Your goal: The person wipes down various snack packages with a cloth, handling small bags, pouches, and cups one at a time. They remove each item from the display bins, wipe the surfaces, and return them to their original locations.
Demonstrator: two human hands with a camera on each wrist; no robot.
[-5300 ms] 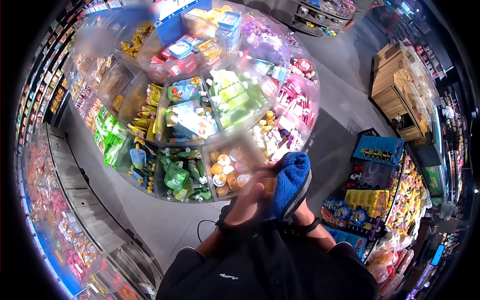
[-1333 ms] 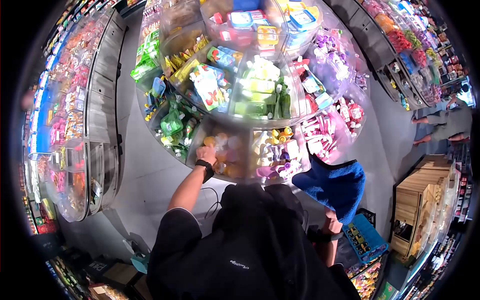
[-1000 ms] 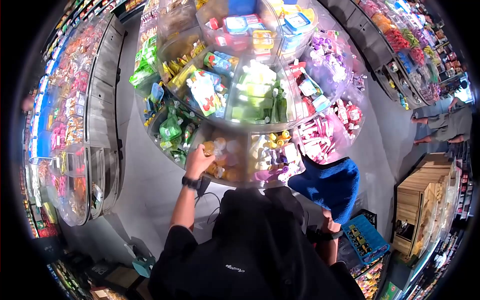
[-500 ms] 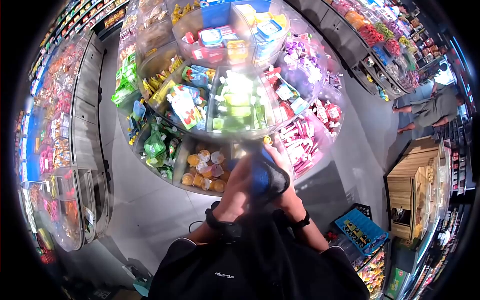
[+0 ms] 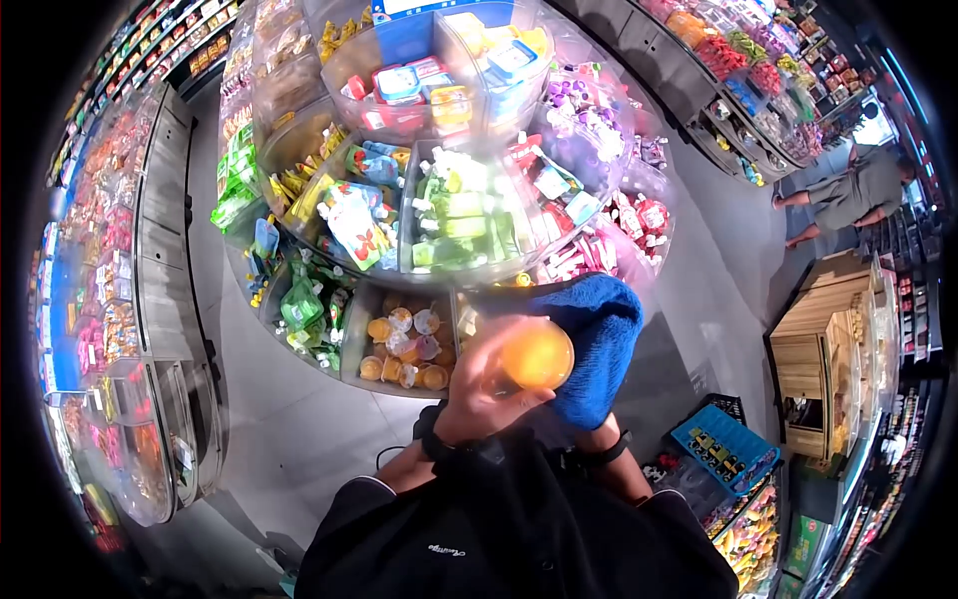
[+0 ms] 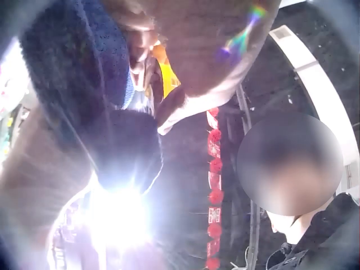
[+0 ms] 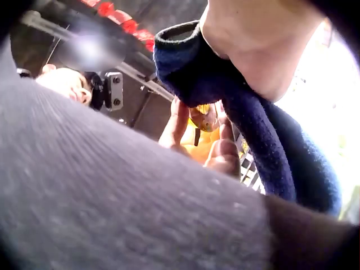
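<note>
In the head view the left hand (image 5: 477, 391) holds a round orange cup (image 5: 537, 354) between thumb and fingers. Beside it hangs a blue cloth (image 5: 604, 334), which covers most of the right hand (image 5: 602, 435). The right wrist view shows the right hand (image 7: 261, 48) gripping the dark blue cloth (image 7: 253, 129), with the cup (image 7: 203, 132) and left fingers (image 7: 179, 121) beyond it. Glare fills part of the left wrist view, where the cup (image 6: 166, 70) shows between the left hand (image 6: 211, 48) and the cloth (image 6: 84, 84).
A tiered round display (image 5: 394, 284) of clear bins stands in front, with similar orange cups (image 5: 404, 349) in a lower bin. Shelving (image 5: 165, 215) runs along the left. A wooden cabinet (image 5: 803, 354) and blue crate (image 5: 723, 449) are at right. Another person (image 5: 853, 195) stands farther back.
The left hand has come from the cup bin to the cloth, and its orange cup now shows plainly. The cloth, bunched between the hands half a second ago, has spread to the right.
</note>
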